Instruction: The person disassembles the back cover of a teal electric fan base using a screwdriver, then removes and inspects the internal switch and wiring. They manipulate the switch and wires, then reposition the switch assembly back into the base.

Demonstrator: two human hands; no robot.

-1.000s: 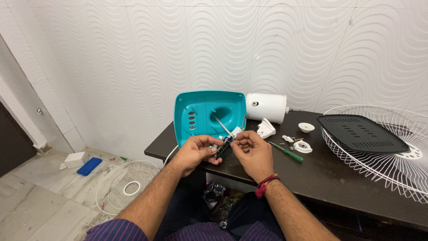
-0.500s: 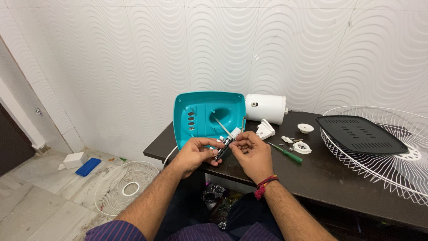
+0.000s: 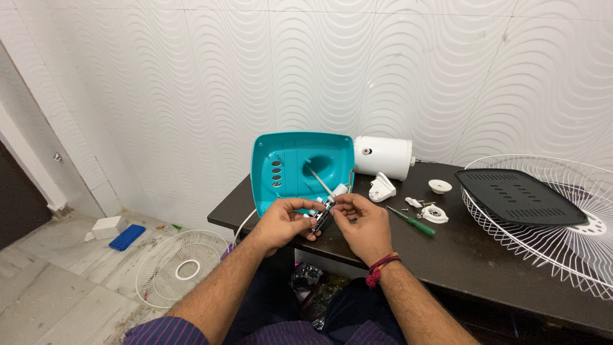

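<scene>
Teal plastic, the fan base [image 3: 300,167], stands on edge at the back of the dark tabletop [image 3: 485,262]. Just in front of it my left hand [image 3: 281,223] and right hand [image 3: 361,223] both have a closed grip on a small switch part [image 3: 324,213] with wires, pinched between fingertips. To do this well, I judge I should steady it with the left, work gently with the right, and not strain the wires. A green screwdriver [image 3: 415,223] lies near.

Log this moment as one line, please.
left hand + right hand: pinching small switch part | turquoise fan base behind | green screwdriver right
</scene>
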